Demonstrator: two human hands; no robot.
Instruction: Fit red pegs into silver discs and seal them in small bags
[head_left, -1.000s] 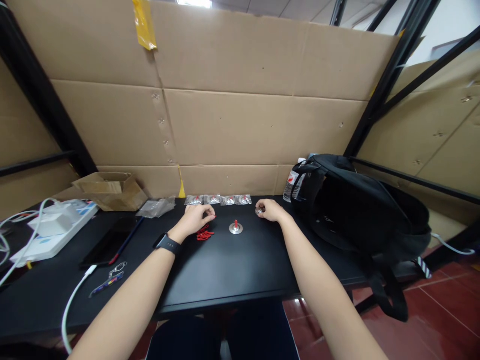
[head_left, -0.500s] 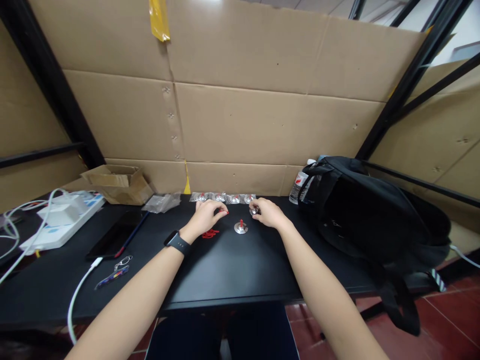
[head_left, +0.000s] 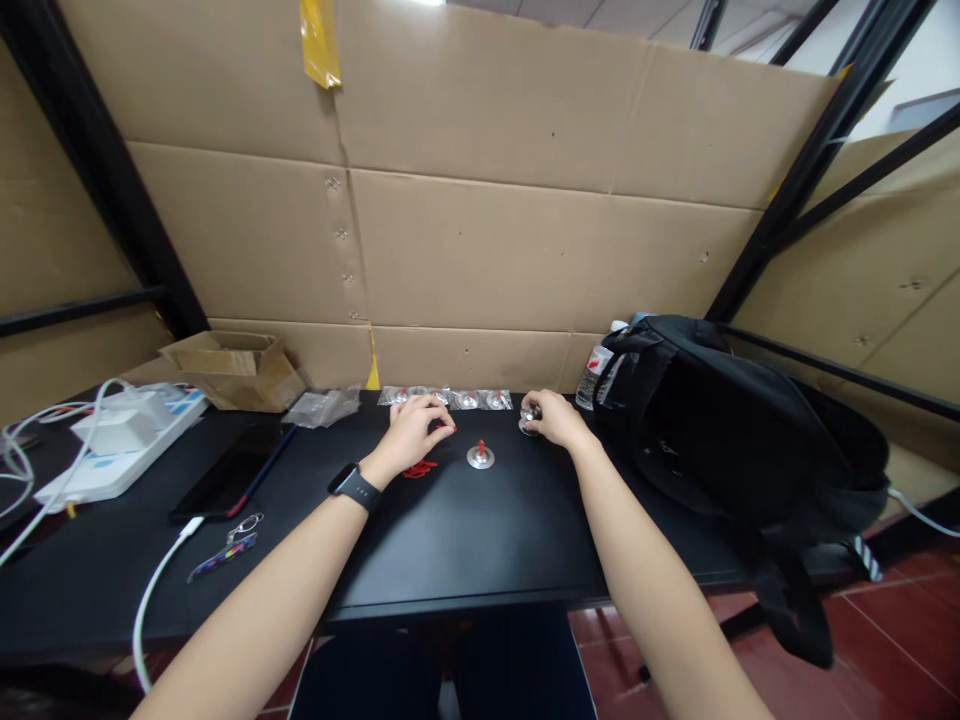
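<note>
The disc (head_left: 480, 459), peg (head_left: 481, 447) upright, sits just right of my left hand (head_left: 414, 432) pinching a red bit (head_left: 454, 429), farther from my right hand (head_left: 553, 416) gripping a metal piece (head_left: 527, 425).

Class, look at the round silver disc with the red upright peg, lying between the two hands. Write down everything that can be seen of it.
The round, silver-coloured disc lies flat on the smooth black tabletop, between the left hand and the right hand, touched by neither. It is shiny and looks metallic, with a wide rim. A short red peg stands upright at its centre; how it is fixed is too small to tell.
</note>
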